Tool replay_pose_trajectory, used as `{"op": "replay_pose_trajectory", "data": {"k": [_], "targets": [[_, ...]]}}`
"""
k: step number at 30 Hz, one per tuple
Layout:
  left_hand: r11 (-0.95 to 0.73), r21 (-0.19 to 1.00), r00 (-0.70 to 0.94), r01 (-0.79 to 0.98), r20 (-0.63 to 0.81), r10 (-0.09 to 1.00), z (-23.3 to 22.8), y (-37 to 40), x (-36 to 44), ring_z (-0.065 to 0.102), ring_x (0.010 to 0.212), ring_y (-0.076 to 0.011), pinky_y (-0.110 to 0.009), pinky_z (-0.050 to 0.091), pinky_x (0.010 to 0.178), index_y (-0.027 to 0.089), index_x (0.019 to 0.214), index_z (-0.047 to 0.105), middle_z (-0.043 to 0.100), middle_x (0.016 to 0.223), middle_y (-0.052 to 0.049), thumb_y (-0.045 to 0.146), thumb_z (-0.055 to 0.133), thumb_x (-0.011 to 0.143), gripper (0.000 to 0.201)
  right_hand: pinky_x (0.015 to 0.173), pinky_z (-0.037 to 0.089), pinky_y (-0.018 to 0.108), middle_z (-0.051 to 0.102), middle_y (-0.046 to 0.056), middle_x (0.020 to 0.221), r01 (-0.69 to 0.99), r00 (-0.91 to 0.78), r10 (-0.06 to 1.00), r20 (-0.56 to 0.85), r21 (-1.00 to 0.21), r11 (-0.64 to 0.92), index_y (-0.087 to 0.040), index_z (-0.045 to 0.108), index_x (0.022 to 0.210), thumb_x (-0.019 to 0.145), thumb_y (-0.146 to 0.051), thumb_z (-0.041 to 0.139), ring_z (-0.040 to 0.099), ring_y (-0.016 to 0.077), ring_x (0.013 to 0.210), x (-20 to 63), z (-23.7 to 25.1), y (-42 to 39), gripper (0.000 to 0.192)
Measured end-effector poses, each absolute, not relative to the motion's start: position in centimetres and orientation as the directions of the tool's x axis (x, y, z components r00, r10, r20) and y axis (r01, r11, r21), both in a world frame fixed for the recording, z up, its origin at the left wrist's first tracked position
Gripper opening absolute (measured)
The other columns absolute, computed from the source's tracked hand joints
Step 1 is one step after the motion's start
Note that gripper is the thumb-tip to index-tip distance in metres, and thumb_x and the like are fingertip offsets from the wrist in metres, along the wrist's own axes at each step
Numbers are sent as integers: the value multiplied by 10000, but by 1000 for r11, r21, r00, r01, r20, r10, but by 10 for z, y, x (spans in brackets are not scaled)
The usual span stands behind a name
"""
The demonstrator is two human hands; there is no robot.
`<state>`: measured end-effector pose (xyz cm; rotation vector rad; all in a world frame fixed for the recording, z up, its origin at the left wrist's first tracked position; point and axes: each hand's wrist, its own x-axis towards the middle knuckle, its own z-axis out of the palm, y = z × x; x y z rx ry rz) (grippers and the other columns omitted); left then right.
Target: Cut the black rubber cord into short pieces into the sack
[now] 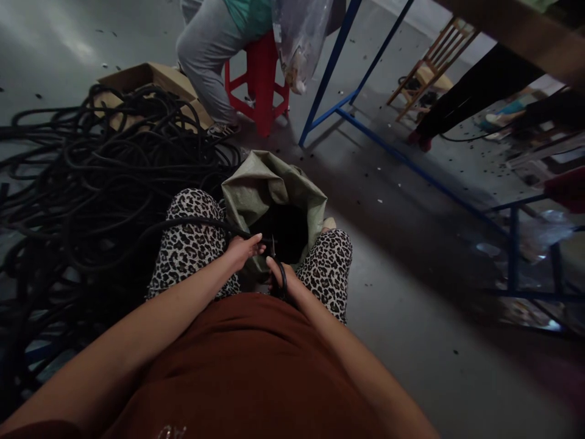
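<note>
The grey, smooth concrete floor (411, 341), speckled with small dark bits, carries a big tangled heap of black rubber hose (82, 183) at the left. A blue metal table frame (365, 131) and a red plastic stool (261, 82) stand beyond. Between the knees sits an open green woven sack (256, 189). No writing is readable. The left hand (242, 249) pinches one black hose strand (192, 224) at the sack's mouth; the right hand (283, 277) grips black-handled scissors (280, 277).

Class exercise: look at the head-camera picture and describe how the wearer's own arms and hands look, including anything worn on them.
Both forearms are bare: no sleeves, gloves or watch show. The left hand and right hand wear no visible rings. The fingers have short, unpainted-looking nails. Rust-brown clothing covers the torso.
</note>
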<state>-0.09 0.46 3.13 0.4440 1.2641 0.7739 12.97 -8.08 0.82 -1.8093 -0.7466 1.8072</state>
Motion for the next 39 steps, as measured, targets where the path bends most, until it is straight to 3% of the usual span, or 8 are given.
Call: {"op": "replay_pose_trajectory", "data": {"k": [7,12,16,24,39], "targets": [[671,710,131,-212,-660,740,32,3,-1,637,578,-149,-277,541,576,98,762,564,635,658,-78,222,727,711,211,343,426,207,539,5,495,70,1,656,-755,-655,-753,-127,547,781,852,-639,458,522,116,343,130,5,-80,524],[528,827,-2,-194,-539,843,35,6,-4,546,467,-97,-237,502,488,138,847,569,547,571,25,324,721,682,291,330,418,201,542,12,489,85,0,649,-761,-647,-758,-129,528,735,877,-620,428,531,120,333,132,16,-79,521],[470,875,-65,-111,-479,876,37,7,-6,503,412,-87,-209,454,426,140,746,555,512,519,36,344,700,675,259,330,416,200,529,1,485,28,16,627,-779,-626,-779,-131,515,738,889,-593,433,522,114,325,131,23,-78,493],[632,769,-60,-102,-639,767,34,4,-2,544,412,-114,-238,478,427,136,724,530,571,532,-11,269,683,693,205,316,392,185,514,1,458,97,97,606,-789,-599,-795,-128,529,724,905,-561,427,500,104,311,129,22,-76,480],[647,756,-29,-101,-652,758,27,6,-3,545,406,-117,-248,488,427,140,702,507,561,515,-11,214,625,758,150,308,335,185,462,-4,393,246,134,613,-779,-573,-782,-140,511,596,906,-476,468,438,95,279,129,18,-74,460]]}}
